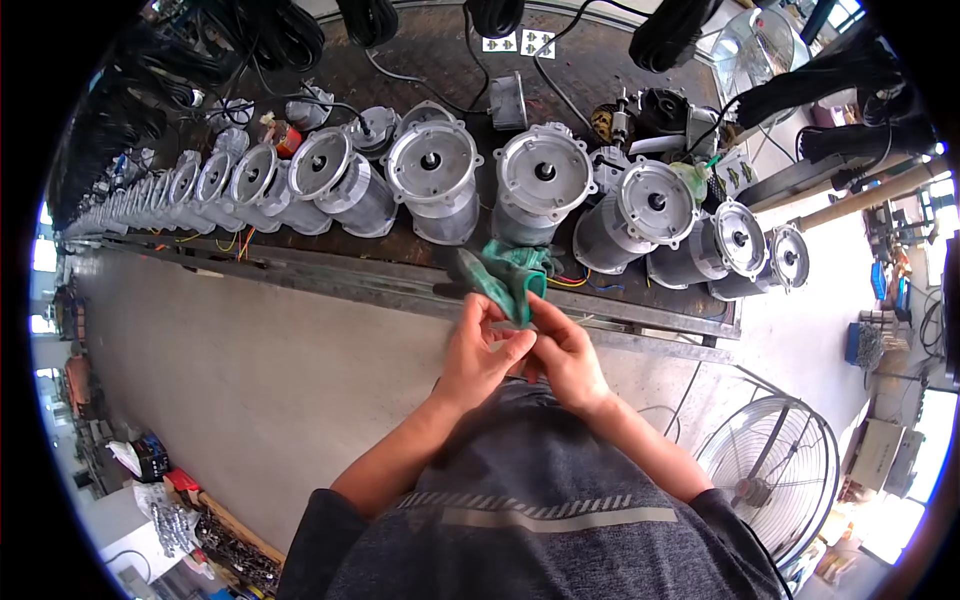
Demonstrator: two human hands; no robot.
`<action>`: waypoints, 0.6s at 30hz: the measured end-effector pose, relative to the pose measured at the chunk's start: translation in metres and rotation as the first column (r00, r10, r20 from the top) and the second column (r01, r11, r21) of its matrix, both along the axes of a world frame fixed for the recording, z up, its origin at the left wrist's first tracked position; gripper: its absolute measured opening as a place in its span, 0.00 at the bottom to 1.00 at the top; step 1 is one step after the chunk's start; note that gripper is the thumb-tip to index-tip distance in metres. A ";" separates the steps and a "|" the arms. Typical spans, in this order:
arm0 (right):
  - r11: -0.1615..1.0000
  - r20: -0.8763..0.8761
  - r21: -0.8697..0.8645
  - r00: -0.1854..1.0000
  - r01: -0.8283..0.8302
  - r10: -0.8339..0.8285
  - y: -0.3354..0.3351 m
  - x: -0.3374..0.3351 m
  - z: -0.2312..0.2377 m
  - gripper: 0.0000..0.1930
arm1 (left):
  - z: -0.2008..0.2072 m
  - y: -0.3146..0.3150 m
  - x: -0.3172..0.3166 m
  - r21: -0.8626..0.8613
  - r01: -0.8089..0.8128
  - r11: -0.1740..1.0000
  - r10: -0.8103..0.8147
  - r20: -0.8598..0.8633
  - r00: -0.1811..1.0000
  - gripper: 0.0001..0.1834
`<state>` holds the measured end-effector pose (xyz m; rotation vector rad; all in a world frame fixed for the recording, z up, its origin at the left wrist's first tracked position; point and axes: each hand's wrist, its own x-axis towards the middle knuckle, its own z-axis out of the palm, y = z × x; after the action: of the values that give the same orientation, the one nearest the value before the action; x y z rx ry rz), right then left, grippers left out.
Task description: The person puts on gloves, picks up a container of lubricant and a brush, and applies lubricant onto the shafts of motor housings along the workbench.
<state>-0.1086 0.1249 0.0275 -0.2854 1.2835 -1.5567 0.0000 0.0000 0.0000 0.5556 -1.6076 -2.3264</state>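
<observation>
In front of my body, both hands hold a green work glove (512,288) with dark, dirty fingers. My left hand (477,350) pinches its cuff from the left. My right hand (566,358) grips the cuff's right side, with its fingers closed. The cuff opening faces towards me. Behind it, more green fabric (520,255), perhaps a second glove, lies at the bench edge, against the foot of an upright motor (541,185). Another motor (432,180) stands just left of it, and one more (650,205) leans to the right.
A long row of metal motors (215,178) lines the dark workbench (390,262), with coloured wires near its front edge. Black cable bundles (665,35) hang above. A large floor fan (770,480) stands at my right; another fan (758,45) is at the far right.
</observation>
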 end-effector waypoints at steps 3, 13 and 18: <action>0.984 -0.236 0.108 0.958 -0.140 0.163 -0.007 0.004 -0.003 0.35 | -0.001 0.002 -0.005 -0.211 -0.170 0.963 0.181 0.032 0.983 0.20; 0.995 -0.960 -0.073 0.266 0.071 -0.089 -0.015 -0.009 0.009 0.18 | 0.007 -0.022 0.016 -0.728 -0.071 0.682 0.246 0.137 0.960 0.07; 0.991 -0.946 0.002 0.321 -0.132 0.044 -0.022 -0.016 0.001 0.13 | 0.032 -0.027 0.014 -0.707 0.014 0.707 0.169 0.188 0.968 0.09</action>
<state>-0.1251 0.1024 0.0288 -1.5065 2.0409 -1.2984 0.0140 -0.0275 0.0318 0.7015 -2.3403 -1.4138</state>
